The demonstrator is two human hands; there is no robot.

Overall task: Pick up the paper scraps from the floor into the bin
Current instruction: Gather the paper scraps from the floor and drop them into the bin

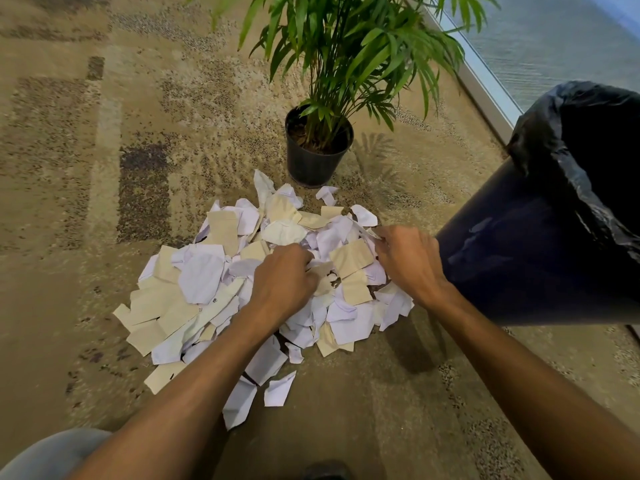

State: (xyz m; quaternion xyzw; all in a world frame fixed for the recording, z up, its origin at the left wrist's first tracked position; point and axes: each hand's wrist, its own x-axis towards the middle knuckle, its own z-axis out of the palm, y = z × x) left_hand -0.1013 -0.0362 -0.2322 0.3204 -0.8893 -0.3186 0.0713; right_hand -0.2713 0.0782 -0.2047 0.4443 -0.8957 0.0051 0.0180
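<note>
A heap of white and cream paper scraps point(207, 289) lies on the patterned carpet in the middle of the view. My left hand point(284, 278) is down on the middle of the heap, fingers curled into the scraps. My right hand point(405, 258) is at the heap's right edge, fingers curled round scraps there. A dark blue bin point(519, 244) lined with a black bag stands just right of my right hand, its open mouth at the upper right.
A potted palm in a black pot point(317, 157) stands directly behind the heap. A window frame point(485, 84) runs along the far right. Loose scraps point(277, 389) lie nearer to me. My knee point(52, 455) shows at the bottom left.
</note>
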